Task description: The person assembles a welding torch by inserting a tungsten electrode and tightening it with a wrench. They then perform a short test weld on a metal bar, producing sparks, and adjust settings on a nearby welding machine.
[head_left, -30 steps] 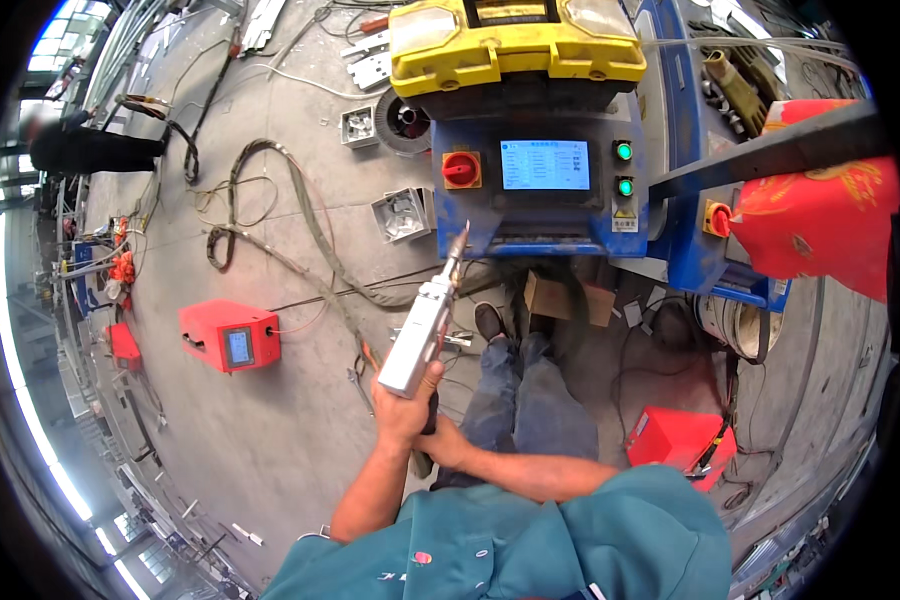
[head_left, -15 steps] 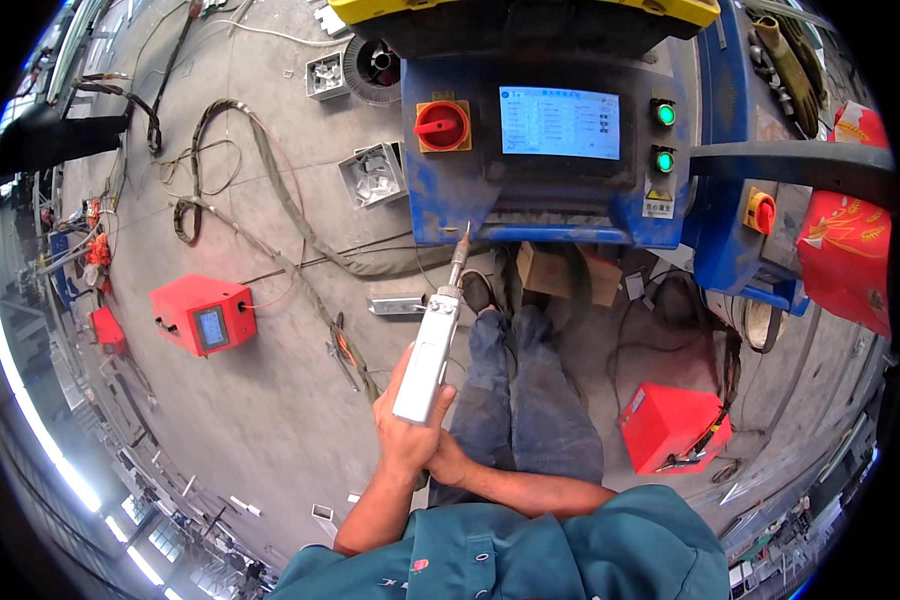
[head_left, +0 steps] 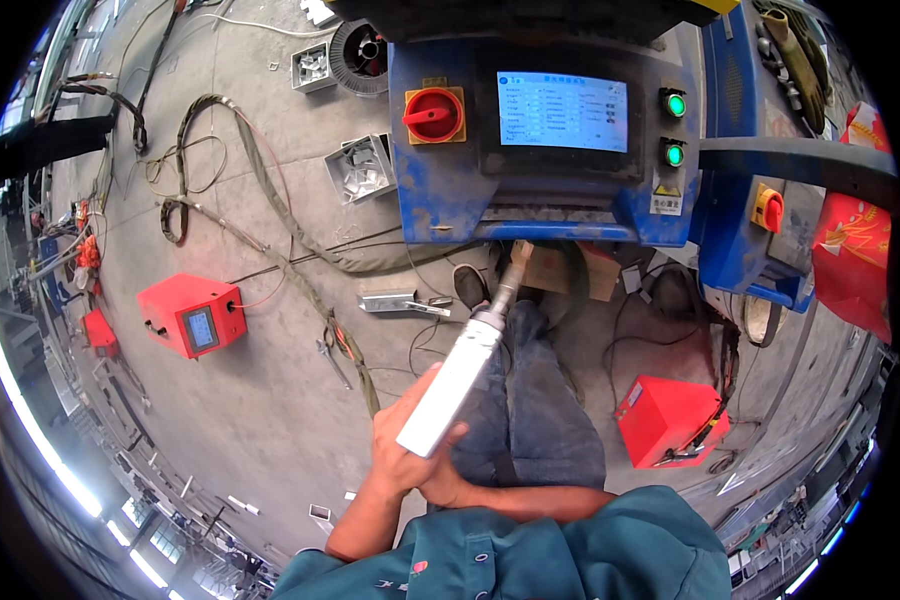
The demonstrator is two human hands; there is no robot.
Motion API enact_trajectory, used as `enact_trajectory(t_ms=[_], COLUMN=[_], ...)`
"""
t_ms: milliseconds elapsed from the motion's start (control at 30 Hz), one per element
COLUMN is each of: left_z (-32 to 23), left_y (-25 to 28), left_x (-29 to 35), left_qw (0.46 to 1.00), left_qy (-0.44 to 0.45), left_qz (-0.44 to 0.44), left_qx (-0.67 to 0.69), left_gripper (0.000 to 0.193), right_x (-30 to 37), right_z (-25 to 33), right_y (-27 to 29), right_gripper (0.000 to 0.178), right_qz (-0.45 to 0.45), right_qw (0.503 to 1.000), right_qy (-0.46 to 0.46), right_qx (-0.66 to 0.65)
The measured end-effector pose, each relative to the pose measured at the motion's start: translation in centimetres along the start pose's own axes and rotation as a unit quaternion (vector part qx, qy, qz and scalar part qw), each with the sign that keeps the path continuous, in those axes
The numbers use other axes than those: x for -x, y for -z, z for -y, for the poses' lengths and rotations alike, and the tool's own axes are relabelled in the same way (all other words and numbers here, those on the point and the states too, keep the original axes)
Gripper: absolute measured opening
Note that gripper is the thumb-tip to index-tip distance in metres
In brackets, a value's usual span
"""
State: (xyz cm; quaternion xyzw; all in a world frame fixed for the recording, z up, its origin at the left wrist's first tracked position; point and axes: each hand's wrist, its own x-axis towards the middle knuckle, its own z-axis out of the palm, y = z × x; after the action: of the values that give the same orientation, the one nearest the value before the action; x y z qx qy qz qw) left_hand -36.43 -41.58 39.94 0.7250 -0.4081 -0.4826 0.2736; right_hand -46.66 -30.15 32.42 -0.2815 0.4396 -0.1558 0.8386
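Observation:
A handheld welding gun (head_left: 454, 388) with a silver-white, box-shaped body points up and slightly right, its copper-coloured nozzle ending near the lower edge of the blue machine. My left hand (head_left: 398, 452) is wrapped around the rear of the gun, partly covered by the body. Close against it, my right hand (head_left: 444, 484) sits underneath; its fingers are hidden behind the left hand and the gun. The blue machine (head_left: 440, 205) carries a lit screen (head_left: 562, 112), a red rotary switch (head_left: 434, 115) and two green-lit buttons.
A red box with a small screen (head_left: 192, 316) stands at the left, another red box (head_left: 670, 420) at the right. Thick sleeved cables (head_left: 270, 190) snake over the floor. Bins of metal pieces (head_left: 360, 170) and a metal channel piece (head_left: 390, 301) lie ahead. A cardboard box (head_left: 575, 270) sits under the machine.
The welding gun has swung its tip to the right and rolled, so a plain flat side now faces up. Both hands stay together at its rear. The view has shifted slightly.

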Motion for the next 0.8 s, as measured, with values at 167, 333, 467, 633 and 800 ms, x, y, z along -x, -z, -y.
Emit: enact_trajectory(t_ms=[167, 333, 467, 633, 800], left_z=[-0.6, -1.3, -3.2, -3.0, -3.0], left_y=[1.6, 2.0, 1.6, 1.6, 1.0], left_x=[-3.2, -3.5, -4.8, -4.0, -4.8], left_qw=[0.990, 0.999, 0.997, 0.986, 0.989], left_qy=[0.100, 0.023, 0.067, -0.110, -0.022], left_qz=[-0.054, -0.020, -0.044, -0.039, -0.076], left_qx=[0.088, 0.031, -0.015, -0.123, -0.124], left_gripper=[0.051, 0.053, 0.059, 0.064, 0.069], right_x=[-1.8, -1.6, -2.6, -2.2, -3.3], right_z=[3.4, 3.9, 3.7, 4.5, 2.1], right_y=[-1.1, -1.5, -1.3, -1.3, -1.5], right_gripper=[0.046, 0.048, 0.042, 0.035, 0.034], right_qz=[0.059, 0.053, 0.051, 0.008, 0.073], right_qw=[0.993, 0.996, 0.998, 0.997, 0.994], right_qy=[-0.079, -0.039, -0.016, 0.080, -0.047], right_qx=[-0.071, -0.062, -0.028, -0.016, -0.070])
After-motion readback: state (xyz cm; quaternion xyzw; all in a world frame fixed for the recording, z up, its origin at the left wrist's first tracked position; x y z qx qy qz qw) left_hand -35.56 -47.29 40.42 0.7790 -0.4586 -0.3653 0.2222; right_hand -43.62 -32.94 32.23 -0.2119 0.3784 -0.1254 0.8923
